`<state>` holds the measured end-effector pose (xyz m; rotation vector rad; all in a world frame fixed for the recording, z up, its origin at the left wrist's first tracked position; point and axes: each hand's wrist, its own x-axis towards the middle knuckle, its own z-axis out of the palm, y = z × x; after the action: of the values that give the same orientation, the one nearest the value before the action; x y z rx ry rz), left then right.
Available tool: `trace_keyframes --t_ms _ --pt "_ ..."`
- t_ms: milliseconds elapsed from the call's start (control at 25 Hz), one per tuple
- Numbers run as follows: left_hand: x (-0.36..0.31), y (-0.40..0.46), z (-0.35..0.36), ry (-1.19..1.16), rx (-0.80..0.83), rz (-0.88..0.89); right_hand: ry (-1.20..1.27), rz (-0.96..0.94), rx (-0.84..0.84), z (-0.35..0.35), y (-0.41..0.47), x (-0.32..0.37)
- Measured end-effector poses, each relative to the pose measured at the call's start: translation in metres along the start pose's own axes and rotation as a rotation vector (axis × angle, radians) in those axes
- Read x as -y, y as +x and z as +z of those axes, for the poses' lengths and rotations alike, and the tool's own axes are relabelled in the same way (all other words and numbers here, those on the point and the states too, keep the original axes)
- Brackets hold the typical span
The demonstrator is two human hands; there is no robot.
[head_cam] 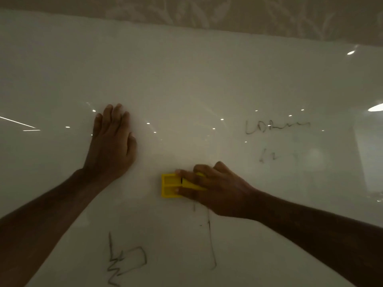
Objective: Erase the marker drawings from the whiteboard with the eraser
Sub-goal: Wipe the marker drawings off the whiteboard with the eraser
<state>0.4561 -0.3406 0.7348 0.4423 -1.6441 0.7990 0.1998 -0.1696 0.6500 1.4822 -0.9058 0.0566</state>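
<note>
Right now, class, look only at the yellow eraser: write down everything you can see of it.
The eraser is a small bright yellow block, seemingly plastic, its exposed back moulded into ribbed rectangular panels. It lies flat against the glossy whiteboard, near the lower middle of the view. The right hand grips it from the right, fingers laid across it and hiding its right part. A faint dark marker line starts just below the hand.

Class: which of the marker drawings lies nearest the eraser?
The long vertical line just below the eraser; its top reaches the right hand. The other scribbles lie farther off.
</note>
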Motion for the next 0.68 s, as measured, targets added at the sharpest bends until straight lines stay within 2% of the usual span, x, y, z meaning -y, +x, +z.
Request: trace_keyframes --t_ms 40,80,200,240,280,320,480,520,600,680 --pt "-0.003 0.000 0.001 -0.002 0.003 -0.002 -0.019 0.074 -0.008 0.000 -0.008 -0.016" --pt "-0.007 0.000 0.001 -0.002 0.005 -0.003 -0.021 0.236 -0.030 -0.001 -0.011 -0.037" --pt "-0.018 0.003 0.003 0.004 0.018 0.003 0.061 0.879 -0.134 -0.004 -0.014 -0.100" --pt "-0.023 0.005 0.004 0.001 0.021 0.003 0.104 1.025 -0.169 -0.005 -0.013 -0.107" --pt "-0.028 0.005 0.006 -0.003 0.024 0.007 0.126 1.077 -0.183 -0.005 -0.012 -0.101" --pt "-0.034 0.006 0.008 -0.009 0.023 0.020 0.114 1.026 -0.165 -0.004 -0.012 -0.088" --pt "-0.063 0.013 0.018 -0.044 0.022 0.072 0.029 0.385 -0.025 0.003 -0.040 -0.011" --pt "-0.071 0.016 0.021 -0.053 0.023 0.077 0.010 0.299 -0.032 0.004 -0.049 -0.013" --pt "-0.086 0.022 0.027 -0.073 0.024 0.085 -0.021 0.337 -0.041 0.002 -0.063 -0.046" --pt "-0.100 0.028 0.031 -0.089 0.022 0.094 0.006 0.645 -0.075 0.001 -0.078 -0.092"
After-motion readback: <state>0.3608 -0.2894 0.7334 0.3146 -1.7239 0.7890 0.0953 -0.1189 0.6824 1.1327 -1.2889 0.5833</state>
